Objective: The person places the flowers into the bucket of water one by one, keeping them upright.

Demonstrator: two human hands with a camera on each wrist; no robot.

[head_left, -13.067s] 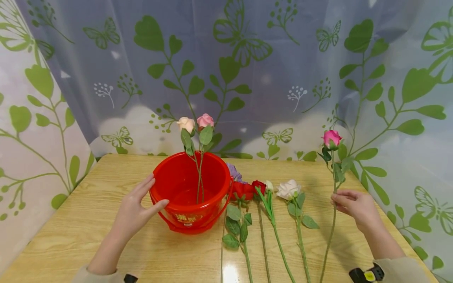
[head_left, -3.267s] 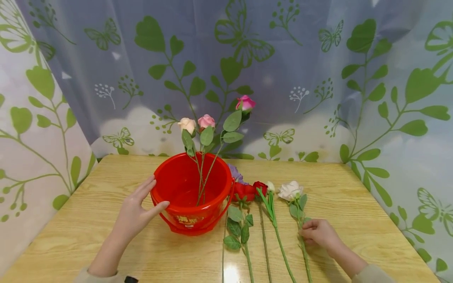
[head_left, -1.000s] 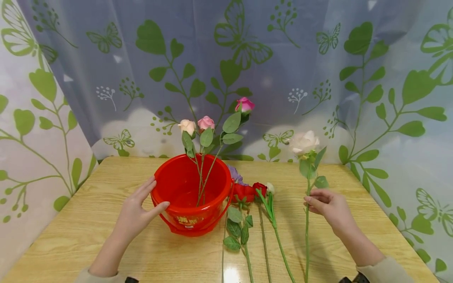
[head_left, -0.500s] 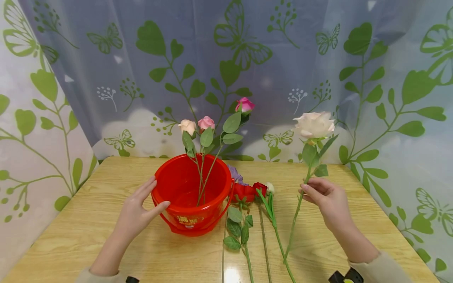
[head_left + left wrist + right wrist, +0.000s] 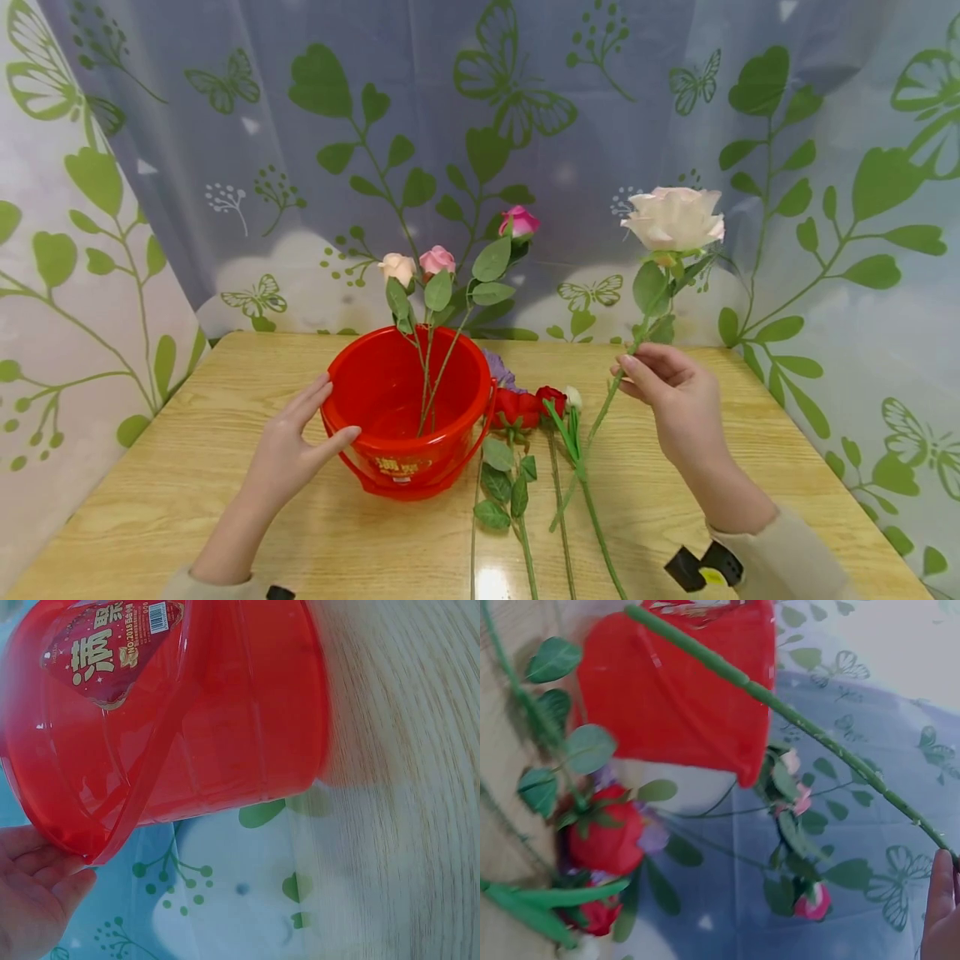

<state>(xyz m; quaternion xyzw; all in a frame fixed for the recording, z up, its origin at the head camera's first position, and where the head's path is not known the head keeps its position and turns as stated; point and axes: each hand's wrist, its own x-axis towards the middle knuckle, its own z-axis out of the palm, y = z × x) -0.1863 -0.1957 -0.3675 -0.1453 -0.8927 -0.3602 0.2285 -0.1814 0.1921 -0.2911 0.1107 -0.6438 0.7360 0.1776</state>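
So I'm watching from afar, and the right hand point(image 5: 686, 404) is pinching the green stem of a big, creamy-white, ruffled rose point(image 5: 672, 218). The bloom is standing up at far right, its stem slanting toward near left, with the lower end crossing in front of a small white bud on a bright green stem point(image 5: 573, 400). I can't tell if they're touching. The left hand point(image 5: 281, 462) is spreading straight fingers against the left rim of a shiny red plastic bucket point(image 5: 367, 375), not clenching. For this step, I'm favouring a light pinch, lifting the stem's end clear before any sideways move; otherwise it's probably snagging.
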